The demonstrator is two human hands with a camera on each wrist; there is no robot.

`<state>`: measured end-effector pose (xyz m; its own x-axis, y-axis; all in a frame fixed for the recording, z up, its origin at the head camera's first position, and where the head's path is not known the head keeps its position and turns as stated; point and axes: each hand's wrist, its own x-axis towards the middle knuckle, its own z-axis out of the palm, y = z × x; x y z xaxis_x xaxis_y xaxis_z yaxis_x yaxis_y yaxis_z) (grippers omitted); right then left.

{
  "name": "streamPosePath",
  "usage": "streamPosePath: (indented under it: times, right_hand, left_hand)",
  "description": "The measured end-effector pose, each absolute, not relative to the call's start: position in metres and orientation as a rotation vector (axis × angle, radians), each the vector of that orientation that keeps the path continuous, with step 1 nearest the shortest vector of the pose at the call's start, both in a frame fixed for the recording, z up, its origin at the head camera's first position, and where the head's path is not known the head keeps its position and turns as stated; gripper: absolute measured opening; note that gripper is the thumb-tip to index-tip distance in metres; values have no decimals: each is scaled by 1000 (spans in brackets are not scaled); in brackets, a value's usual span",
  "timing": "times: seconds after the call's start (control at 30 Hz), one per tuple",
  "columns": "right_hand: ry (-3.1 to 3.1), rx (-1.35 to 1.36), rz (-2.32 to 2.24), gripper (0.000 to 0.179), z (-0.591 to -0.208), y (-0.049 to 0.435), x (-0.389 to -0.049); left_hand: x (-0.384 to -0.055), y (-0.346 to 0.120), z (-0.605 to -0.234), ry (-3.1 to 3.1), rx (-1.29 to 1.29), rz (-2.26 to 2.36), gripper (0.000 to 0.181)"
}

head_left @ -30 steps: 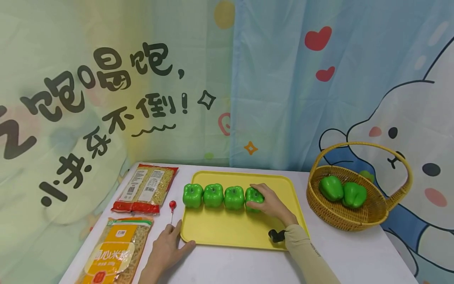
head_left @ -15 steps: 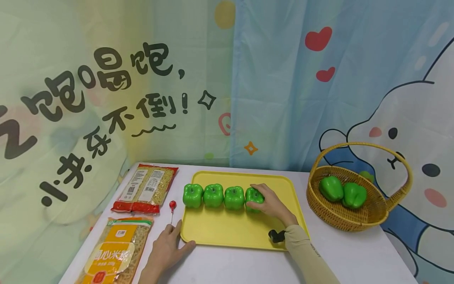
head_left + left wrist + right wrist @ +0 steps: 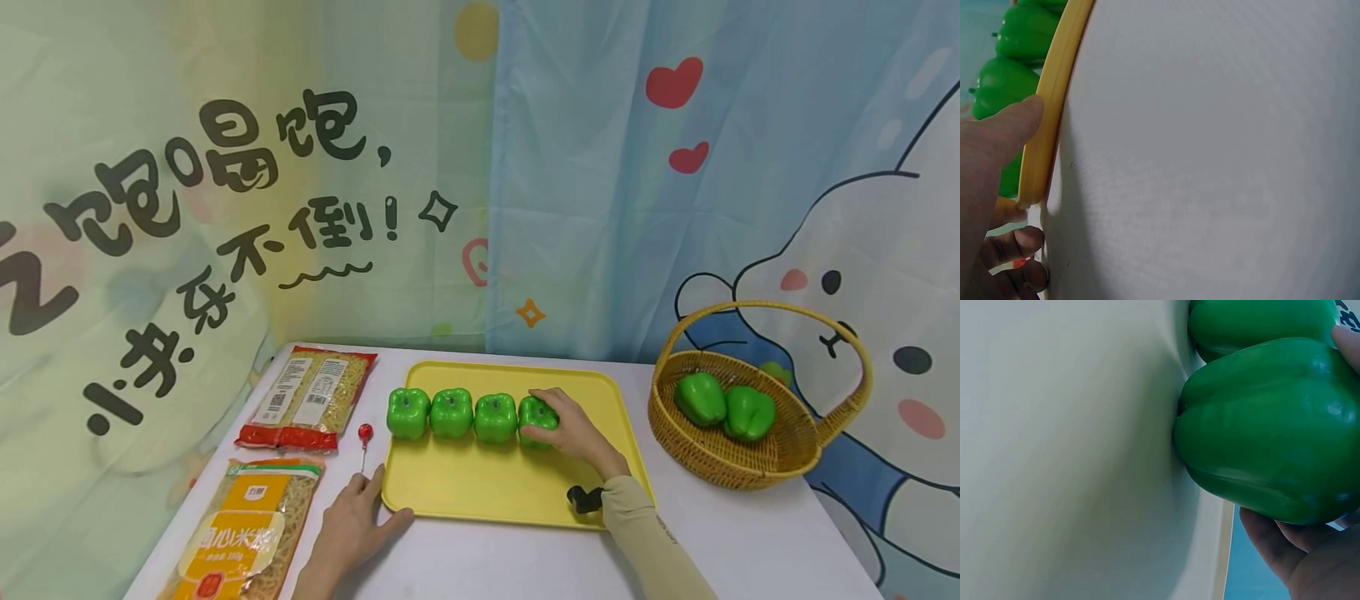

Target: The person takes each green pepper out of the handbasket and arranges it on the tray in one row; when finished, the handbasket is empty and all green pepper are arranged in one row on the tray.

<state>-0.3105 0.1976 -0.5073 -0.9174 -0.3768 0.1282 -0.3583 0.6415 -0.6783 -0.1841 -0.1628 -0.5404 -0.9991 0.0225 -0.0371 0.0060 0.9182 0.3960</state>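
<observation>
Several glossy green bell peppers (image 3: 452, 412) stand in a row across the yellow tray (image 3: 480, 483), stems up. My right hand (image 3: 573, 429) grips the rightmost bell pepper (image 3: 538, 412), fingers round its far side and thumb on its near side. In the right wrist view this bell pepper (image 3: 1266, 431) rests on the tray, close beside its neighbour. At the tray's front left corner is my left hand (image 3: 354, 521). Its thumb (image 3: 1019, 122) touches the front rim while the index finger lies along the left side; the other fingers are bent beside the tray.
A wicker basket (image 3: 738, 471) with two green bell peppers (image 3: 700, 398) stands right of the tray. To the left lie a red-ended food packet (image 3: 309, 400), an orange packet (image 3: 243, 529) and a red lollipop (image 3: 365, 432). A black object (image 3: 583, 499) sits by the right wrist. Printed curtains hang behind.
</observation>
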Motion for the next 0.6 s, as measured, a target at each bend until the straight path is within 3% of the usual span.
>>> streamPosePath:
  times: [0.33,0.6]
  right_hand:
    - [2832,-594,-1170,78,-502,203,-306]
    - [2919,-569,-1231,77,-487,239,-296]
  left_hand:
    - [-185,-162,-541,3018,5,623,94]
    - [-185,-162,-539,3004,-8,617,95]
